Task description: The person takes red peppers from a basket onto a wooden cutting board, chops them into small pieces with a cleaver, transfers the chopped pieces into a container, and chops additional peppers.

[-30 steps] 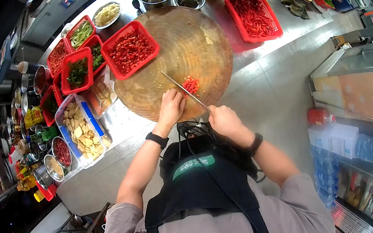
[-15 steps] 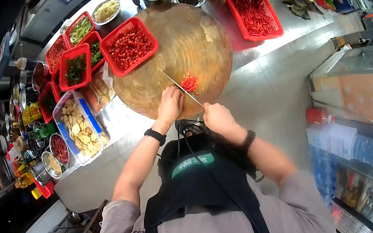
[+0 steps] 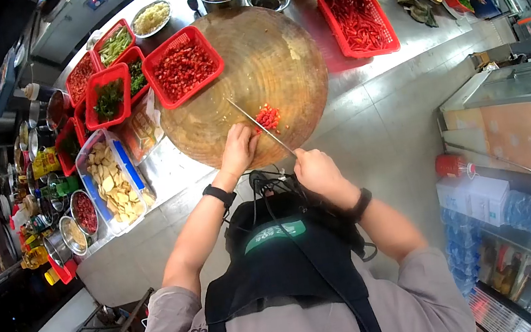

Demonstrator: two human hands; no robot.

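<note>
1. Clock on the chopping block [image 3: 285, 61], twelve at its far edge: here's the right hand [image 3: 317, 171] just off the rim at five, fingers wrapped closed around the knife [image 3: 260, 124]'s handle.

2. The left hand [image 3: 238, 148] sits at six, fingers curled down on the wood, tips close beside the blade; whether they pinch anything, I can't tell.

3. And the blade! Its long axis slants from the right hand at five up towards eleven, tip near the middle of the block, running between the left fingers and the heap.

4. There's the chopped red chilli [image 3: 267, 117], a small heap close on the blade's right side: two o'clock from the left fingertips, eleven from the right hand. The left hand is nearer, but the steel lies between.

5. Out at eight, off the block, a plastic box of pale slices [image 3: 110, 182]; at ten, a red basket [image 3: 217, 71] of chopped chillies overlaps the block.

6. Farther off on the metal surface [image 3: 425, 46], whole red chillies [image 3: 359, 20] fill another basket at two.
</note>
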